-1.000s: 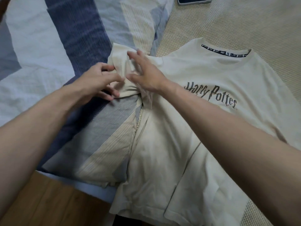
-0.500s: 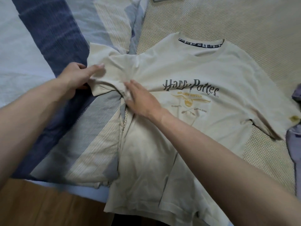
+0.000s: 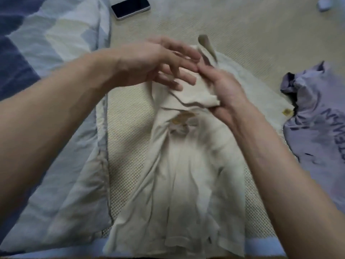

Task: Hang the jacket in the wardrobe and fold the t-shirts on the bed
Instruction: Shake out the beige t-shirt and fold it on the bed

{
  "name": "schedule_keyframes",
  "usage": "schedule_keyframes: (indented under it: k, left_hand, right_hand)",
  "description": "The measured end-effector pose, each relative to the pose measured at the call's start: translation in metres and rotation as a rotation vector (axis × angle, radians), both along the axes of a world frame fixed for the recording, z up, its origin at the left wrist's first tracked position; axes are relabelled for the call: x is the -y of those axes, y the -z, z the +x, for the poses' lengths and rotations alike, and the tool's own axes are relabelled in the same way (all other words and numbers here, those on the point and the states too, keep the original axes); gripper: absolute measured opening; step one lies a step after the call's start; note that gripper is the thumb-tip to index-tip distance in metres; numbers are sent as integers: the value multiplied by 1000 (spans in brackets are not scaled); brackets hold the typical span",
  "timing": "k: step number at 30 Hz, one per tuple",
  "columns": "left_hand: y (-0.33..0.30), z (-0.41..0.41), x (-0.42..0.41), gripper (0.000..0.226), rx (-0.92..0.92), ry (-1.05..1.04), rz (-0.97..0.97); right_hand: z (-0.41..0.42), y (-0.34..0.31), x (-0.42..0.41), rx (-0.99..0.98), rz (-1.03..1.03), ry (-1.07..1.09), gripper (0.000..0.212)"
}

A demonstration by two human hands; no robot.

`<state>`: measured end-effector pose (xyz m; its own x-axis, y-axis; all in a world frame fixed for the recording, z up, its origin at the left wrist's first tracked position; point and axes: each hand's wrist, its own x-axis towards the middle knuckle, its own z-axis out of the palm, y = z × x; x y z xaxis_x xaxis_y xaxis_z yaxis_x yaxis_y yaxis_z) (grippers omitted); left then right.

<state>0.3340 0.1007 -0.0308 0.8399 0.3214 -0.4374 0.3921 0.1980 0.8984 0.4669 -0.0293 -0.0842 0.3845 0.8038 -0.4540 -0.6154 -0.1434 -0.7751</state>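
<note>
No container shows in the head view; everything lies loose on the bed [image 3: 242, 34], whose bare surface is a cream woven mat.

The cream cotton t-shirt [image 3: 183, 174] lies lengthways on the mat in the middle of the view, its left side folded in over the body so that a little of the gold chest print peeks out below the fold. Its hem reaches the near edge of the bed.

The left hand [image 3: 149, 66] hovers over the upper part of the shirt with fingers spread and mostly straight; motion blur hides whether the fingertips touch the cloth. The right hand [image 3: 224, 90] grips the folded sleeve bundle, thumb on top and fingers curled beneath, with a flap of fabric standing up just beyond it. The two hands are close together, fingertips nearly meeting.

To the right, a crumpled lavender t-shirt with dark lettering [image 3: 317, 118] lies beside the cream one, touching its far sleeve. A blue, grey and cream patchwork quilt [image 3: 56, 128] covers the left side. A black smartphone [image 3: 130, 7] rests on the mat at the top.
</note>
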Motion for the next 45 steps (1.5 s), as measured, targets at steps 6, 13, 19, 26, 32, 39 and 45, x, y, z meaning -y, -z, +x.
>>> schedule_keyframes:
  k: [6, 13, 19, 26, 32, 39, 45]
  left_hand:
    - [84, 43, -10, 43, -320, 36, 710]
    - [142, 105, -45, 80, -527, 298, 1168]
    - [145, 176, -64, 53, -610, 574, 1253]
    - [152, 184, -85, 42, -716, 839, 1191]
    - [148, 182, -102, 28, -714, 850, 1289]
    - [114, 190, -115, 20, -598, 584, 768]
    - [123, 212, -103, 25, -437, 215, 787]
  right_hand:
    - [93, 51, 110, 536, -641, 261, 12]
    - [116, 141, 128, 511, -689, 356, 24]
    - [126, 155, 138, 675, -725, 537, 24]
    - [137, 153, 149, 383, -682, 579, 51]
    - [136, 153, 142, 745, -677, 455, 30]
    - [183, 115, 128, 786, -552, 600, 20]
    - [244, 115, 133, 814, -707, 637, 35]
